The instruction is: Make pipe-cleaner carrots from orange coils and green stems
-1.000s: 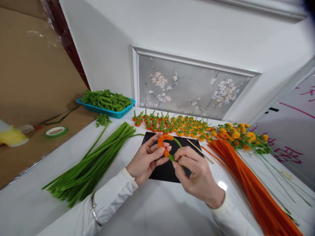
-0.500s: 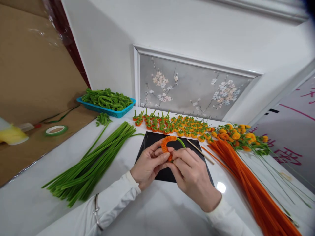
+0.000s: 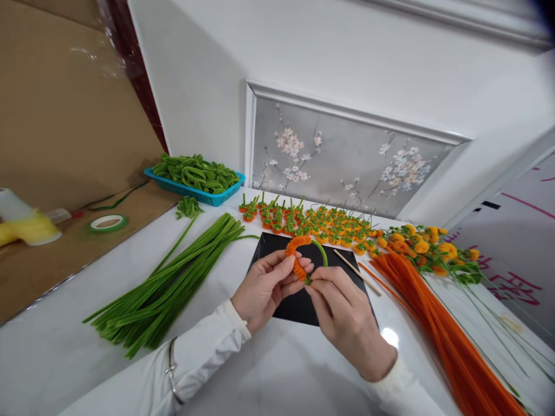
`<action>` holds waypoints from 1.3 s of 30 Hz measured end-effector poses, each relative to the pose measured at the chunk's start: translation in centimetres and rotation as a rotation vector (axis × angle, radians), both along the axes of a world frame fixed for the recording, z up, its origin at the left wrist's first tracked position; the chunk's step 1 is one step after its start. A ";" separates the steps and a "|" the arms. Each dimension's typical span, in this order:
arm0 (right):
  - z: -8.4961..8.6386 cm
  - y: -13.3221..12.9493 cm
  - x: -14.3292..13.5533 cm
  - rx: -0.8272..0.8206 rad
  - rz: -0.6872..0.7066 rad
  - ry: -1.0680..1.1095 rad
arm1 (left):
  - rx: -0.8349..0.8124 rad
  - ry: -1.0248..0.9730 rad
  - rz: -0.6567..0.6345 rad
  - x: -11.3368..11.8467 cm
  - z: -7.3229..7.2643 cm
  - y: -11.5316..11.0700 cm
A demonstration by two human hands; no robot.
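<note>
Over the black mat, my left hand pinches an orange coiled pipe cleaner, bent into a C shape. A green pipe cleaner runs out of the coil's upper end and arcs down to my right hand. My right thumb and fingers are pressed together at the coil's lower end, where a bit of green shows. A thin wooden stick rests on the mat's right side, beyond my right hand.
Green pipe cleaners lie left, orange ones right. A blue basket of green pieces stands at the back, near green tape. Rows of small orange flowers line the wall; finished-looking blooms lie at the right.
My right hand has moved slightly down and right, away from my left. More of the coil's lower end and the green arc now show. The camera view has shifted a little.
</note>
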State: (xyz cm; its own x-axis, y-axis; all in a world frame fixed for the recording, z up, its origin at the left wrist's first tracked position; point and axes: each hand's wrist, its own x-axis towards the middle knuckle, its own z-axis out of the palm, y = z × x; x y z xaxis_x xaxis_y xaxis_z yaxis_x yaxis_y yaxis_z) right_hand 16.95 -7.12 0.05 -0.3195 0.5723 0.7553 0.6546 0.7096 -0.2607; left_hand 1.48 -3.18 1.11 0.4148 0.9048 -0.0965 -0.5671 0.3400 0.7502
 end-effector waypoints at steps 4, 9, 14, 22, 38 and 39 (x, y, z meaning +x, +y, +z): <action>0.1 0.0 -0.4 0.064 -0.014 0.000 | 0.008 -0.019 -0.011 0.1 -0.3 -0.1; -0.1 0.1 -0.5 0.089 -0.030 0.002 | 0.010 -0.019 -0.029 0.3 -0.6 -0.2; -0.2 0.1 -0.5 0.102 -0.050 0.000 | 0.018 -0.037 -0.096 0.4 -1.0 -0.5; -0.2 0.6 0.7 0.012 -0.102 0.009 | 0.040 0.101 -0.063 0.0 -0.7 0.0; 0.1 0.9 0.9 -0.029 0.001 -0.238 | -0.025 0.103 -0.041 -0.3 -0.8 0.6; 0.0 0.9 0.9 -0.032 0.008 -0.244 | -0.020 0.106 -0.051 -0.3 -0.9 0.6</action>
State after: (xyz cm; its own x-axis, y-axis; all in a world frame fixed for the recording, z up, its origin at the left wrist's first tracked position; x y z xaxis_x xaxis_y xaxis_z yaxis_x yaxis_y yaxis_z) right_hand 17.84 -6.20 0.07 -0.4950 0.5910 0.6369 0.6952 0.7091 -0.1177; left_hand 1.16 -2.56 0.26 0.4467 0.8802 -0.1602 -0.4667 0.3820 0.7976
